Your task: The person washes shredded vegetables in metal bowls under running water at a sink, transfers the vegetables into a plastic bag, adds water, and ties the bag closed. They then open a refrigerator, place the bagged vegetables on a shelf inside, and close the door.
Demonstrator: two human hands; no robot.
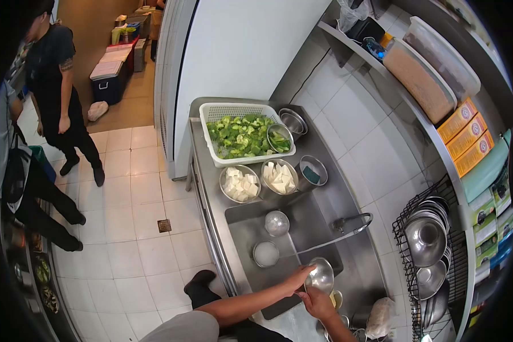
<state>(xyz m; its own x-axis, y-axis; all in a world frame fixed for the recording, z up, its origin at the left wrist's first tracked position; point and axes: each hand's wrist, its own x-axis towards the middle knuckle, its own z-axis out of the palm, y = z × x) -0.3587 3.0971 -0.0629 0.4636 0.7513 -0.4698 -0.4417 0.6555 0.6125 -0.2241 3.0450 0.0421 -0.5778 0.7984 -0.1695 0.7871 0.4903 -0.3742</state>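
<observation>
Over the near right part of the sink, a shiny metal bowl [320,276] is held up in both hands. My left hand [301,280] has its fingers closed on the bowl's left rim. My right hand [320,302] grips the near side; some of its fingers are hidden. Beyond them, the sink basin [245,215] holds a round metal bowl [276,223] and a metal container [265,254] with whitish, cloudy contents. A thin stream of water [325,243] runs from the curved faucet [353,219] into the basin.
Behind the sink stand a white basket [209,142] of cut broccoli, two bowls of white chunks [240,185] [280,178] and a metal pot [319,165]. Bowls fill a wire rack [407,228] on the right, below a shelf [407,105]. Two people [51,85] [25,182] stand left.
</observation>
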